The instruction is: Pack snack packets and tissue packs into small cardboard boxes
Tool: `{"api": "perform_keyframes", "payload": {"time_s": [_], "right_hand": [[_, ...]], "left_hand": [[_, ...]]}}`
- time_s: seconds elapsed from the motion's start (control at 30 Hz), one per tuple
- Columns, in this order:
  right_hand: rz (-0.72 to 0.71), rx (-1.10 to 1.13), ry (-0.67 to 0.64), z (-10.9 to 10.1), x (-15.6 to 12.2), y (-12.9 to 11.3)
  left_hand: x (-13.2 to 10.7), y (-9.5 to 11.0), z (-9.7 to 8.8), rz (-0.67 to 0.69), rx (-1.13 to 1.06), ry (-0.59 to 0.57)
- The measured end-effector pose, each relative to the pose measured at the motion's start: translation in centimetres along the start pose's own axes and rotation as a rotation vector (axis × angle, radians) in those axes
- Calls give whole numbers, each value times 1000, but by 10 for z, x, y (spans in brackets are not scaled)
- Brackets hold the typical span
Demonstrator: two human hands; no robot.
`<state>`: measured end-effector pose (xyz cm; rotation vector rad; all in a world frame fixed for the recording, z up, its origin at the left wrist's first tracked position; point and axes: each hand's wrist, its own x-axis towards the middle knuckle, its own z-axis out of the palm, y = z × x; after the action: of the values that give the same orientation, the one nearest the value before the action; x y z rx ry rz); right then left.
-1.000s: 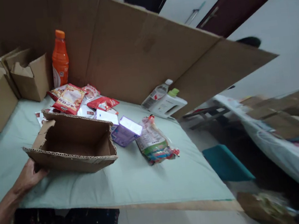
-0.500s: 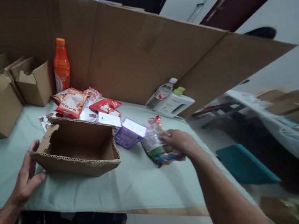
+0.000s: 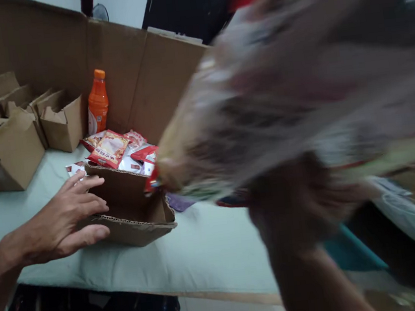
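Observation:
Close to the camera, my right hand (image 3: 302, 199) grips a plastic snack bag (image 3: 261, 99), raised well above the table and smeared by motion. The bag is clear with red, white and green print, and it covers much of the right side of the view. My left hand (image 3: 74, 215) is open, fingers spread, above the left end of an open cardboard box (image 3: 141, 230). The visible inside of that box looks bare. Behind it lie several red and white snack packets (image 3: 109, 149). A bit of a purple package (image 3: 179, 202) shows beside its right end.
An orange drink bottle (image 3: 98, 103) stands against the cardboard screen (image 3: 116, 51). Several open cardboard boxes (image 3: 15, 147) fill the back left. The pale green tablecloth (image 3: 211, 255) ends at the table's front edge. Something teal (image 3: 353, 248) shows at the right.
The snack bag has risen from the table towards the camera in my right hand. My left hand has moved from the box's side to over its left end.

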<state>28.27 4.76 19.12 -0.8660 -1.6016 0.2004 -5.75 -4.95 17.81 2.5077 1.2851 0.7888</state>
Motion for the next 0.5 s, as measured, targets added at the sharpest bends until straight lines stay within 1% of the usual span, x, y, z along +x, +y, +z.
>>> {"api": "perform_keyframes", "payload": {"time_s": [0.03, 0.07, 0.1, 0.13, 0.2, 0.27, 0.3, 0.33, 0.4, 0.43, 0.5], "right_hand": [[-43, 42, 114, 23, -1, -14], [-100, 76, 85, 40, -1, -25], [-166, 69, 2, 52, -1, -33], [-230, 51, -177, 58, -1, -39], [-341, -29, -560, 58, 3, -46], [-381, -162, -892, 51, 7, -47], [-373, -242, -1023, 50, 8, -47], [-357, -321, -1131, 52, 8, -46], [-315, -457, -1288, 65, 2, -43], [-292, -494, -1352, 76, -2, -40], [-239, -481, -1491, 96, -11, -33]], "left_hand": [[0, 2, 1, 1, 65, -17], [-1, 4, 1, -4, 134, -12], [-3, 6, 2, -16, 205, 13], [-6, 6, 1, -34, 271, 44], [-14, 5, 1, -63, 373, 86], [-23, 2, 3, -65, 411, 77], [-26, 0, 5, -52, 407, 62], [-28, -2, 8, -37, 398, 53], [-31, -4, 15, -11, 389, 82], [-31, -5, 19, 0, 398, 116], [-31, -6, 25, 15, 420, 177]]}}
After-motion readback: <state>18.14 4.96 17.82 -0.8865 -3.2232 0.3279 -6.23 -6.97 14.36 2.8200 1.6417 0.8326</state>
